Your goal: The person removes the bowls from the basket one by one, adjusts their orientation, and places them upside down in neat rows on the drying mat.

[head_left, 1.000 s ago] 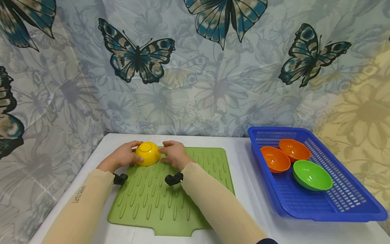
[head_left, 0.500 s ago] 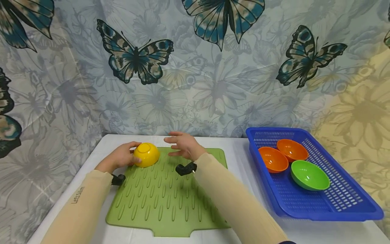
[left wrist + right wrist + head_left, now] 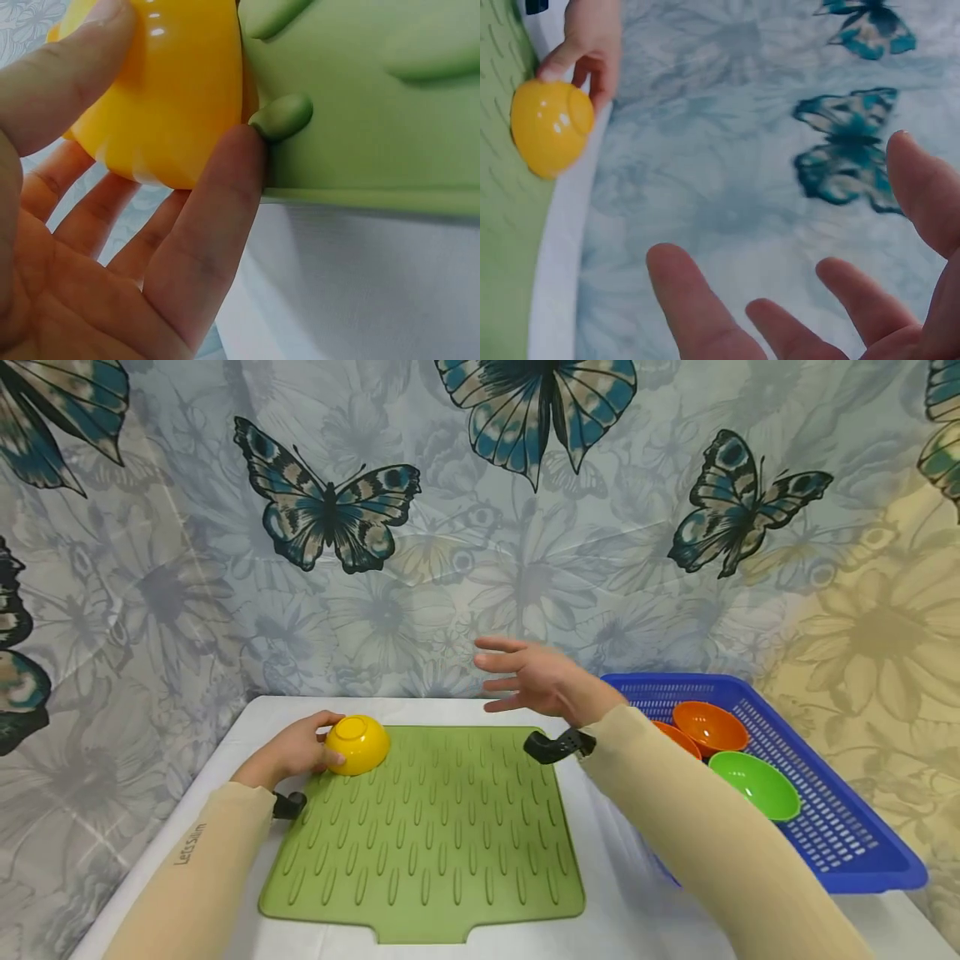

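Bowl on mat, rear left | basket right, apparently 3 bowls inside

Yellow bowl, upside down

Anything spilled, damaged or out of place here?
Nothing stands out: the left hand holds the yellow bowl upside down at a corner of the green mat; two orange bowls and a green bowl sit in the blue basket.

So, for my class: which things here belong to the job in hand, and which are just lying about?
Belonging to the job:
upturned yellow bowl, held by the left hand
ridged green mat beneath it
probably the blue plastic basket, its two orange bowls and green bowl

Just about:
butterfly-print backdrop
white table covering
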`<state>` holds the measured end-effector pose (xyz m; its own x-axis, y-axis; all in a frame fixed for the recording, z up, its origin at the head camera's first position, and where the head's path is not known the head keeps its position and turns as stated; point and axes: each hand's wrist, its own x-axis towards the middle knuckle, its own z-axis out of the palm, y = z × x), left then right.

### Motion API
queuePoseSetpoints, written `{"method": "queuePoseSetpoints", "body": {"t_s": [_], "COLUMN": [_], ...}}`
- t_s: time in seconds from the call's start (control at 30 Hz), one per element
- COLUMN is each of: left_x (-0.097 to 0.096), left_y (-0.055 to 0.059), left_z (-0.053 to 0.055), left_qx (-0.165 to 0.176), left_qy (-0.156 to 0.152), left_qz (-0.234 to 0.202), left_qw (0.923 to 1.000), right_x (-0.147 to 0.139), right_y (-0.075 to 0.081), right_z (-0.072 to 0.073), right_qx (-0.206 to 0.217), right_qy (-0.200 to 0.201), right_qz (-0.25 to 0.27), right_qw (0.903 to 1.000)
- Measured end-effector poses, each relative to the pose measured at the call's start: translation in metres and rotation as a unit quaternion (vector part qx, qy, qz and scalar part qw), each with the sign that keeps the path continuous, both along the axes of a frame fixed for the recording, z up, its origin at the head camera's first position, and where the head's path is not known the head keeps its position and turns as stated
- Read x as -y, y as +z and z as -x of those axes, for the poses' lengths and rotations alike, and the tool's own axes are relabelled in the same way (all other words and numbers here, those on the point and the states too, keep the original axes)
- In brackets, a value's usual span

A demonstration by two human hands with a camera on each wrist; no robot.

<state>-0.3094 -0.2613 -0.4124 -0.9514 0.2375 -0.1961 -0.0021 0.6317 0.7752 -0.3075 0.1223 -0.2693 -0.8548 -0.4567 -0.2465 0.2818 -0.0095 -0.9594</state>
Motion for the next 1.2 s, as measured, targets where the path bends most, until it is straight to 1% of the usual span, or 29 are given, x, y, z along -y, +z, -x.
{"method": "queuePoseSetpoints", "body": {"t_s": [0.13, 0.23, 0.3, 0.4, 0.47, 0.57, 0.67, 0.77, 0.9, 0.97, 1.17, 1.2], "left_x": [0.000, 0.001, 0.001, 0.000, -0.001, -0.002, -0.001, -0.001, -0.001, -0.001, -0.002, -0.002], "left_y": [0.000, 0.000, 0.000, -0.001, -0.001, -0.001, -0.001, 0.000, 0.000, -0.001, -0.002, -0.002], "left_z": [0.001, 0.001, 0.000, 0.000, 0.000, 0.000, 0.001, 0.001, 0.002, 0.001, 0.001, 0.001], "left_qx": [0.001, 0.002, 0.005, 0.006, 0.009, 0.008, 0.008, 0.005, -0.001, 0.000, 0.001, 0.000], "left_qy": [0.002, 0.003, 0.008, 0.003, 0.002, 0.001, -0.001, -0.003, -0.001, -0.002, -0.003, -0.002], "left_qz": [0.005, 0.006, 0.003, -0.001, -0.006, -0.009, -0.008, 0.000, 0.016, 0.017, 0.012, 0.013], "left_qw": [1.0000, 1.0000, 1.0000, 1.0000, 0.9999, 0.9999, 0.9999, 1.0000, 0.9999, 0.9999, 0.9999, 0.9999], "right_x": [-0.049, -0.084, -0.108, -0.146, -0.173, -0.211, -0.245, -0.273, -0.300, -0.311, -0.334, -0.336], "right_y": [0.016, 0.024, 0.027, 0.027, 0.025, 0.020, 0.015, 0.008, -0.001, -0.007, -0.024, -0.026], "right_z": [-0.014, -0.024, -0.032, -0.044, -0.051, -0.058, -0.064, -0.072, -0.081, -0.085, -0.095, -0.096], "right_qx": [-0.026, -0.038, -0.046, -0.048, -0.045, -0.029, -0.017, -0.002, 0.018, 0.031, 0.079, 0.083], "right_qy": [0.007, 0.007, 0.007, 0.000, -0.009, -0.036, -0.052, -0.063, -0.078, -0.087, -0.112, -0.109], "right_qz": [-0.005, -0.010, -0.017, -0.024, -0.029, -0.041, -0.074, -0.095, -0.118, -0.135, -0.171, -0.177], "right_qw": [0.9996, 0.9992, 0.9988, 0.9986, 0.9985, 0.9981, 0.9958, 0.9935, 0.9897, 0.9865, 0.9757, 0.9746]}}
